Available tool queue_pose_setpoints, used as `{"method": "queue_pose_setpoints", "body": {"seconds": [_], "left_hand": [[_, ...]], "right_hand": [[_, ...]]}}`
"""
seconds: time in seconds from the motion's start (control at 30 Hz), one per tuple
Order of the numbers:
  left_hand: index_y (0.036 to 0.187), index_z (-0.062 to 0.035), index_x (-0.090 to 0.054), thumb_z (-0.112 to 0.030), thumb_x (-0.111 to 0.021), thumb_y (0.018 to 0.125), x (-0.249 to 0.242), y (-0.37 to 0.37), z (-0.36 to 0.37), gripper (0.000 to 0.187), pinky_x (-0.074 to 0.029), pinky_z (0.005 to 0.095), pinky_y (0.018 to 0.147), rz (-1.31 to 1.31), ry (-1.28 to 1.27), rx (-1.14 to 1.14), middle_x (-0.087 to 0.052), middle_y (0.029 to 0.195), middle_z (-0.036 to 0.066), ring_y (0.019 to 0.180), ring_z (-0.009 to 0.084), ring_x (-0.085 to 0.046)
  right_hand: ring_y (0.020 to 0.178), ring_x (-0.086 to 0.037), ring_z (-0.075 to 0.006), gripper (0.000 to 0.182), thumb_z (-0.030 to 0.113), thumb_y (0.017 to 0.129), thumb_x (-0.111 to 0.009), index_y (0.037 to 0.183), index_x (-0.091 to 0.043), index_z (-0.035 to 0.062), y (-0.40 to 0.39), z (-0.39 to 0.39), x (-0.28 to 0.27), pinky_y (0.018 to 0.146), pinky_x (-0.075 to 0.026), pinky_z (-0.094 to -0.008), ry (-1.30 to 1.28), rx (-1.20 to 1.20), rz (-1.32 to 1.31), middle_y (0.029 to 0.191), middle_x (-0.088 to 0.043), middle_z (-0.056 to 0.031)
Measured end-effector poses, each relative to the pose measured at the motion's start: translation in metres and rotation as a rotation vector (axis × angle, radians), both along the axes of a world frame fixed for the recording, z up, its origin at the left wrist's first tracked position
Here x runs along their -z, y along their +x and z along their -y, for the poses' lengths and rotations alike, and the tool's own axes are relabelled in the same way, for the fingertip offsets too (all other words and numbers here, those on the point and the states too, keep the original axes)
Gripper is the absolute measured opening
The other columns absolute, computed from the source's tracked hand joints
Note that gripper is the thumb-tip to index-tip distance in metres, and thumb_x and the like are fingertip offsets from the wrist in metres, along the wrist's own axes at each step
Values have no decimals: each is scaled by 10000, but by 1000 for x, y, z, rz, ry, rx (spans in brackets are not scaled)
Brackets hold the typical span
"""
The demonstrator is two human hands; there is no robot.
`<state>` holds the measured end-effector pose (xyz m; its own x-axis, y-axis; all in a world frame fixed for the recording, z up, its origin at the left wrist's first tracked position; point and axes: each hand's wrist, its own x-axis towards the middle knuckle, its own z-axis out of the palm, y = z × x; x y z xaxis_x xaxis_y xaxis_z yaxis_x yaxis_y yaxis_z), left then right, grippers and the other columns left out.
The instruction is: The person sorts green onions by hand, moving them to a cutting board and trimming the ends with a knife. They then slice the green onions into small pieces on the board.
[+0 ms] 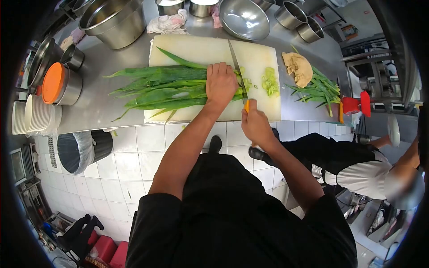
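My left hand (pixel 221 83) presses down on a bunch of green onions (pixel 167 85), its fingers closed over their cut end. The long leaves stretch left across the white cutting board (pixel 214 51) and past its edge. My right hand (pixel 256 123) grips the yellow handle of a knife (pixel 235 58). The blade points away from me, close against the right side of my left hand at the end of the bunch. Small slices lie just right of the blade, and a pile of chopped green onion (pixel 270 82) sits farther right on the board.
Right of the board lie more green onions (pixel 319 89) and a tan cloth (pixel 298 69). A steel bowl (pixel 244 20), a large pot (pixel 115 22) and a crumpled towel (pixel 168 22) line the back. An orange-lidded container (pixel 53 82) stands left. A co-worker (pixel 357 167) holding a plate is at right.
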<state>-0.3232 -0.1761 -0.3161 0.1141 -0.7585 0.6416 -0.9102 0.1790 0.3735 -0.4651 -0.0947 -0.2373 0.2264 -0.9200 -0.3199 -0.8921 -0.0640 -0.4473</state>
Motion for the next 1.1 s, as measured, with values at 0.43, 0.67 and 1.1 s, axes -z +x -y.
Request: {"method": "queue_pose_setpoints", "body": {"seconds": [0.43,0.67,1.1], "left_hand": [[792,-26,-649,-107,-588,817,-2,-1,-2,104,-401,417,867,9,-12,-23,-562,832,107,847,286,-542],[792,-28,-649,-117,-595,817,0,-1,-2,107,-400,428,866,13,23,-29,-565,837,111,851,287,-544],[800,-42,-644,-138,-642,798,0,-4,-2,96,-397,419,857,-16,36,-36,-562,849,97,855,274,-542]], "right_hand": [[489,-629,-295,274,143,956,-448,1156,-400,-38,2,57,-66,523,-525,-413,228,3,60,742,-645,-233],[479,-619,-265,296,159,963,-442,1170,-392,-47,16,32,-90,498,-514,-390,302,48,-6,793,-640,-218],[736,-643,-495,273,135,967,-486,1138,-354,-32,8,-7,-14,743,-522,-560,149,85,27,825,-629,-347]]}}
